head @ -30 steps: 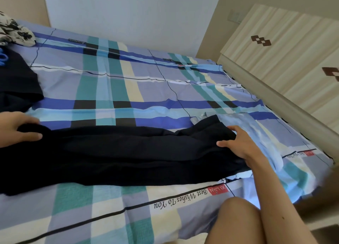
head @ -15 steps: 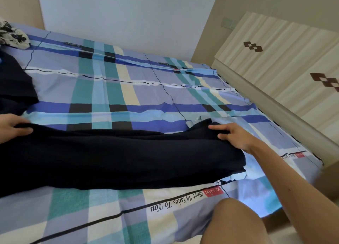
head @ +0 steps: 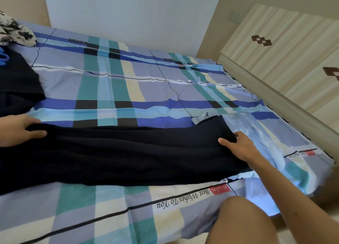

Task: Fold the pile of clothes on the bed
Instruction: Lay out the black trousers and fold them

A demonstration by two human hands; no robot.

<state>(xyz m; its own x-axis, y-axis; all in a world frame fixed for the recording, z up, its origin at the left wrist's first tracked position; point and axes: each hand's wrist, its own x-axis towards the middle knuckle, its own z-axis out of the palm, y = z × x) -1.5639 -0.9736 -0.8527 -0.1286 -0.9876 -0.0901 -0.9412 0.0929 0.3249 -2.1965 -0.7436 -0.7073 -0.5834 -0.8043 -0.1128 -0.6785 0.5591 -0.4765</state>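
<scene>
Both your left hand and right hand pinch ends of the spread garment; next, probably fold it end over end.

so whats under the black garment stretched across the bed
The checked bedsheet lies under the black garment. At its right end, by the right hand, a pale blue cloth pokes out from beneath. How far that cloth runs underneath is covered.

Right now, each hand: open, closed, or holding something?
Left hand: holding the dark garment, pinched at its left end.
Right hand: holding the same garment, pinched at its right end.
</scene>
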